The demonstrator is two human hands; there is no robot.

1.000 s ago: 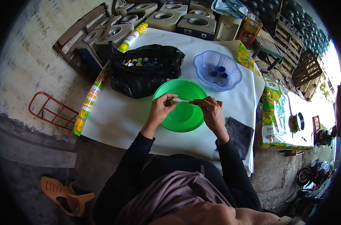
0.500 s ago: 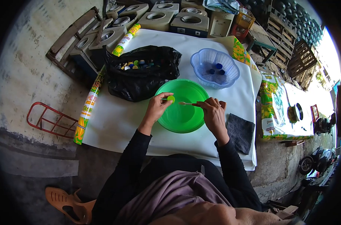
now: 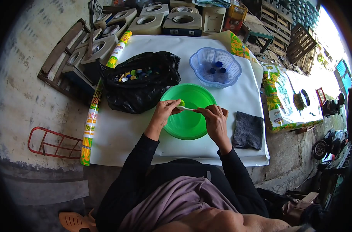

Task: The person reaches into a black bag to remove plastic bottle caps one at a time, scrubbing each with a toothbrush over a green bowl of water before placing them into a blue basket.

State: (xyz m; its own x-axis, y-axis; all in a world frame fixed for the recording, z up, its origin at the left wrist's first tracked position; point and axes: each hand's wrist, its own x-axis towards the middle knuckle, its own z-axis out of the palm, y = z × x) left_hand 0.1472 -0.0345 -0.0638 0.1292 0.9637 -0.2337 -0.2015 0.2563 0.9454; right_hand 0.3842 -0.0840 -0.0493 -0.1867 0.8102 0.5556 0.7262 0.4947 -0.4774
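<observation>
Left hand: the left hand [image 3: 165, 113] is clamped on a yellow-green cap [image 3: 181, 103], pinched between thumb and fingers.
Right hand: the right hand [image 3: 215, 118] is closed on the handle of a small brush [image 3: 187, 109], gripping it with thumb and fingertips.
Cap and brush: both are above the green basin [image 3: 187, 132], with the brush's pale end at the cap; whether the bristles touch it is too small to tell.
Green basin: upright on the white-covered table [image 3: 118, 145], between the black bag and the grey cloth, nearer the table's near edge than its far edge.
Blue basket: the blue basket [image 3: 231, 79], lattice-walled, sits beyond the basin towards the far right corner, with three blue caps [image 3: 219, 64] inside.
Black bag: the black bag [image 3: 135, 96] lies open left of the basin, showing many mixed-colour caps [image 3: 133, 72].
Grey cloth: the grey cloth [image 3: 248, 130] lies flat near the table's right edge, apart from the basin.
Printed roll: the printed roll [image 3: 91, 116] runs along the table's left edge, from near corner to far corner.
</observation>
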